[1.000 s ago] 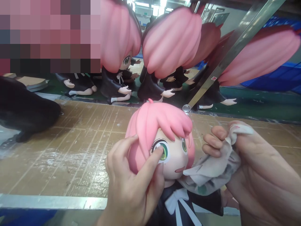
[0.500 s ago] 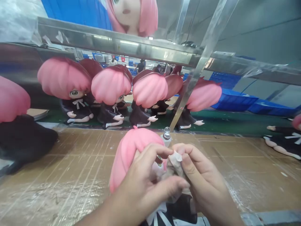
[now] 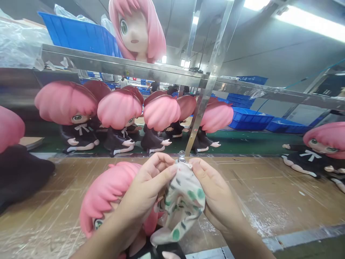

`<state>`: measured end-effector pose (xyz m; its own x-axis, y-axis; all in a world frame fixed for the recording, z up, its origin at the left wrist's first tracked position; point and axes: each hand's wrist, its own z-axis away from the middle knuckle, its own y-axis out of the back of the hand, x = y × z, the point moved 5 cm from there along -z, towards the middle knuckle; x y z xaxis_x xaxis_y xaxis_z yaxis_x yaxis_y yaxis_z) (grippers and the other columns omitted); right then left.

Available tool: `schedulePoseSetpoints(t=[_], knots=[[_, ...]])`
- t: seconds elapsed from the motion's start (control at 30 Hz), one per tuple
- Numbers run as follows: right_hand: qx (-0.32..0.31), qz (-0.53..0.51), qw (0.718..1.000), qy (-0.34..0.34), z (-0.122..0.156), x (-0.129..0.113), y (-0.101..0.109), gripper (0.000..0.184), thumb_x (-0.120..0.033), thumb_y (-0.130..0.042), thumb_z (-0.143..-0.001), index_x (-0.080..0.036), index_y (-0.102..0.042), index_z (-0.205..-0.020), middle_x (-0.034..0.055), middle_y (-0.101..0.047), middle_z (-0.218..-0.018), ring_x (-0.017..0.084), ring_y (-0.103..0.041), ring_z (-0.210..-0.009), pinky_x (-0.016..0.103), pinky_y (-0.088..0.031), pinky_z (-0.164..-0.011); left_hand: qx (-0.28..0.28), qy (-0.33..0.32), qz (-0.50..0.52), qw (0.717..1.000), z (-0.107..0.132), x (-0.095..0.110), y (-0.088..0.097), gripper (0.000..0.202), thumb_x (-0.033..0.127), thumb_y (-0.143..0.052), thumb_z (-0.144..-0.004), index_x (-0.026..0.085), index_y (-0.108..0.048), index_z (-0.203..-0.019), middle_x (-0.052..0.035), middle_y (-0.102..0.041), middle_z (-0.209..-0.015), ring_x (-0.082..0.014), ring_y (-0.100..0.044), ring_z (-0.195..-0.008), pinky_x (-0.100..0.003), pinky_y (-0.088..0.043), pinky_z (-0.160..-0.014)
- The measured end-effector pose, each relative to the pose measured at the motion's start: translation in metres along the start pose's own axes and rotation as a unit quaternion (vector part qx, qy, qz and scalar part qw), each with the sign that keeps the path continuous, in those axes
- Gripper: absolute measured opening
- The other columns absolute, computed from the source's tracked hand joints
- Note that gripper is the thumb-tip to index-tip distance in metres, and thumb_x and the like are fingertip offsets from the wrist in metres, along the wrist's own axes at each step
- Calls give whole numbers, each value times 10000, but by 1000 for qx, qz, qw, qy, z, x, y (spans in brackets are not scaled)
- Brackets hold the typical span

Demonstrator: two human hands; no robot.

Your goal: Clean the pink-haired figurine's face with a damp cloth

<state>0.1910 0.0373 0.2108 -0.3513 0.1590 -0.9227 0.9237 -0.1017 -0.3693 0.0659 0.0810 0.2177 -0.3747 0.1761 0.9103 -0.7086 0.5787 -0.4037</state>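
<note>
Between my two hands hangs a white cloth (image 3: 185, 194) with green and dark spots, its top edge pinched by the fingers. My left hand (image 3: 151, 183) grips the cloth's upper left side, while my right hand (image 3: 211, 187) holds the upper right corner. Below and to the left, a pink-haired figurine (image 3: 107, 194) in black clothing sits on the bench, partly hidden by my left forearm. Just behind the cloth's top edge stands a small bottle with an open metal lid (image 3: 182, 157); its body is hidden.
Several kneeling pink-haired figurines (image 3: 161, 111) line a green surface (image 3: 172, 138) behind the brown bench (image 3: 258, 190). Another figurine (image 3: 312, 154) sits at right, and a blurred one (image 3: 24, 172) at left. A metal shelf (image 3: 129, 68) holds a blue bin (image 3: 78, 34) and a large figurine head (image 3: 137, 32).
The view has tilted up and shifted right. The cloth, bunched in my fingers before, now hangs spread below them. My hands have moved off the figurine's face.
</note>
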Motion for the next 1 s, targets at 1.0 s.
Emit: schedulePoseSetpoints(t=[1.0], knots=[[10,-318,946,-62,-9,17,-23,340,-519,-837,-720,-272,-759,-941,25,-750,-1003,197,-686,-1007,380,-513,-1019,125,-317,-237,910,-21,9,-26,206,166,-509,-989,250,-403,-834,50,-455,-817,-91,-461,-697,-187,-413,-628]])
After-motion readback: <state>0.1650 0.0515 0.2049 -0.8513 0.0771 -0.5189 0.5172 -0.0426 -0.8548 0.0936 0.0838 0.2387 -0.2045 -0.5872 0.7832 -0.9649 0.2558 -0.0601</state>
